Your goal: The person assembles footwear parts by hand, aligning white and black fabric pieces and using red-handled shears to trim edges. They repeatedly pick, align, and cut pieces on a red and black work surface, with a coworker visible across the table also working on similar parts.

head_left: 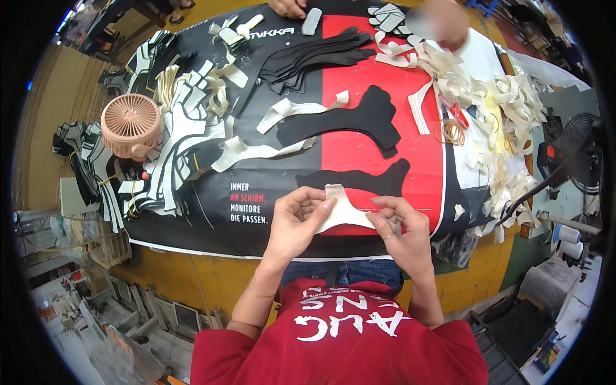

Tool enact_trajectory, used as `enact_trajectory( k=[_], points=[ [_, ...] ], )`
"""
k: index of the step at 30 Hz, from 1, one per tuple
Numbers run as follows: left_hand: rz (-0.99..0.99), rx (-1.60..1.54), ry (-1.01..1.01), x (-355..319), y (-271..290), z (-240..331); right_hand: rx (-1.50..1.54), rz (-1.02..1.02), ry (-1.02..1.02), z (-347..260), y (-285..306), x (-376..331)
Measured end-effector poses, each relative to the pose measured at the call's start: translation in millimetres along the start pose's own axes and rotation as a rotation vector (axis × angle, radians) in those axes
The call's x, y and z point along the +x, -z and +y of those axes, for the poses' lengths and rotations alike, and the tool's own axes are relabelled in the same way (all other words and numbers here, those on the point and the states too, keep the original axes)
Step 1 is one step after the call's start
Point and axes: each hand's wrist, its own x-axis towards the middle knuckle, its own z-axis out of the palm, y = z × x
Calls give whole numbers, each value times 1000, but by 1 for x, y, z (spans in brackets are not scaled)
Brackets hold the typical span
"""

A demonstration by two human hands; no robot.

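Observation:
A cream-coloured cut fabric piece with a curved edge is stretched between my two hands, close to the table's near edge. My left hand pinches its left side between thumb and fingers. At the other end, my right hand grips the piece with thumb and fingertips. Just beyond my hands lies a single-looking black fabric piece of curved shape. Farther back is a black stack of similar cut pieces. White fabric strips curl on the cloth to the left.
A pink fan stands among bundled black-and-white pieces at the left. Loose cream strips heap up at the right, near rubber bands. Across the table, another person's hand rests near the far edge.

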Motion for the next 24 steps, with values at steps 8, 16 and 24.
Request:
enact_trajectory(
  k=[8, 16, 24],
  points=[
    [53, 24, -142, 5, -2, 2, -236, 56, 121, -4, -2, 19],
    [23, -65, -5, 4, 4, 0, -291, 28, 91, -3, 1, 24],
    [123, 17, -228, -5, -8, 7, -425, 363, 361, -14, -11, 15]
  ],
)
